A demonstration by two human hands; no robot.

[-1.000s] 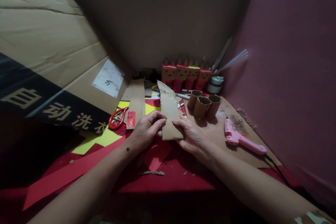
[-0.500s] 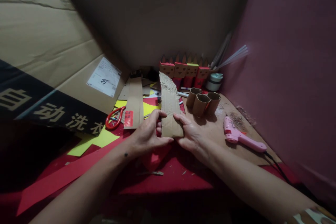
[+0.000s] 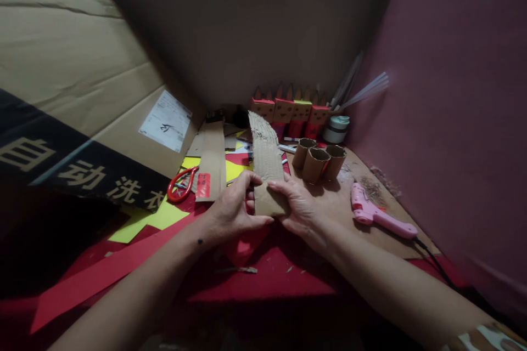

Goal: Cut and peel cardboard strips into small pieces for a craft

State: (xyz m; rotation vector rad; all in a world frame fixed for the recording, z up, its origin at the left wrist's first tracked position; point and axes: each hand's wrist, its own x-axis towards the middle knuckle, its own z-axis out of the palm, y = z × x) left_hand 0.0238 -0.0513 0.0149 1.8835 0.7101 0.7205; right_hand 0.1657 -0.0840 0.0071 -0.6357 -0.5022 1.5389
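Cardboard strip (image 3: 267, 162) is held between both hands (image 3: 230, 205).

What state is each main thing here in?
Long brown cardboard strip: held by left hand and right hand, far end ragged
Pink plastic glue gun: lying down, in neither hand
Red-handled scissors: lying down, open or shut unclear
Three brown cardboard tubes: upright, open-topped
Teal round jar: upright, lidded

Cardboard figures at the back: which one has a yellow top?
The third figure from the left; the other three have red tops instead.
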